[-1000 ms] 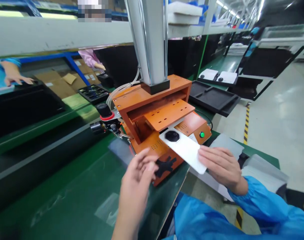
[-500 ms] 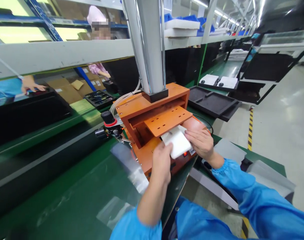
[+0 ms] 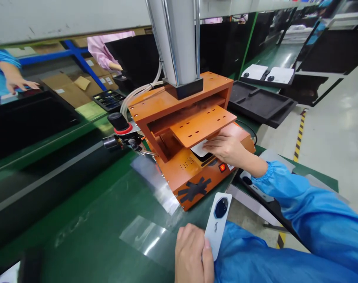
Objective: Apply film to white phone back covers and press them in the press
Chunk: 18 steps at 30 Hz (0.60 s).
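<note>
factory line, green table (image 3: pixel 87 220) | orange press (image 3: pixel 193 129) stands on it under a grey column (image 3: pixel 179 39) | right hand (image 3: pixel 226 147) fingers laid flat on a white cover (image 3: pixel 200 149) seated under the press plate | left hand (image 3: pixel 193 255) closed on a second white cover (image 3: pixel 217 224) near the table edge

Two hands belong to the wearer: the left hand (image 3: pixel 193 251) and the right hand (image 3: pixel 226 149). White phone back covers number four in sight: one (image 3: pixel 217 225) near the table's front edge, one (image 3: pixel 200 149) inside the single orange press (image 3: pixel 184 118), and two (image 3: pixel 254 72) (image 3: pixel 280 74) toward the table's far right corner. One black tray (image 3: pixel 259 104) sits beside the press. One red light (image 3: pixel 222 167) glows on the press front.
</note>
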Available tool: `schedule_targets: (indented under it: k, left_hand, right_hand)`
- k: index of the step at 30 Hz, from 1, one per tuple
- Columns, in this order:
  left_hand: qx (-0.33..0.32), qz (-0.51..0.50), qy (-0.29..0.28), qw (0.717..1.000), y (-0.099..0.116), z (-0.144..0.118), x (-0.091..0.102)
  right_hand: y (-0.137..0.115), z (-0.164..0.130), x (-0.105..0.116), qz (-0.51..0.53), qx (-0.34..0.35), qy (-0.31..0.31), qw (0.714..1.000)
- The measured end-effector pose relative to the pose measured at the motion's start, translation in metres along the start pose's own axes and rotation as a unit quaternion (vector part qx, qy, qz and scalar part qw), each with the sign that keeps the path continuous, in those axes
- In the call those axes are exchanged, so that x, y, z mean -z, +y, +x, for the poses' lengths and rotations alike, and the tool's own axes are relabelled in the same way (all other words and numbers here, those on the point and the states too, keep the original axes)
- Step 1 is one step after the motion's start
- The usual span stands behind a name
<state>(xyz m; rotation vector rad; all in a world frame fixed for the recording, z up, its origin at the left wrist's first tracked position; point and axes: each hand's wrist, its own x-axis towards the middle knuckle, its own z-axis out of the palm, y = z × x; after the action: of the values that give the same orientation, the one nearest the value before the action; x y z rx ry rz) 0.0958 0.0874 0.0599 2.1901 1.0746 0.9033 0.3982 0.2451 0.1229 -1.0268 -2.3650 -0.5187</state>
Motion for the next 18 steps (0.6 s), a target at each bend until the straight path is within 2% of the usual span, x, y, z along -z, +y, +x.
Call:
schedule_targets:
  k: [7,10,14,18]
  left_hand:
    - [-0.040,0.020,-0.025,0.999,-0.002,0.003,0.001]
    - [-0.044,0.027,-0.026,0.998,-0.002,0.003,0.001]
    - [-0.045,0.030,-0.030,0.998,0.000,0.005,0.002]
    - [-0.059,0.065,-0.042,0.995,0.002,0.007,0.006]
  right_hand:
    - [-0.004,0.008,0.011,-0.011,-0.005,-0.101,0.995]
    - [-0.006,0.011,0.013,-0.008,-0.009,-0.113,0.993]
    - [-0.006,0.015,0.018,0.044,-0.045,-0.108,0.992]
    - [-0.010,0.018,0.025,0.076,-0.059,-0.145,0.985]
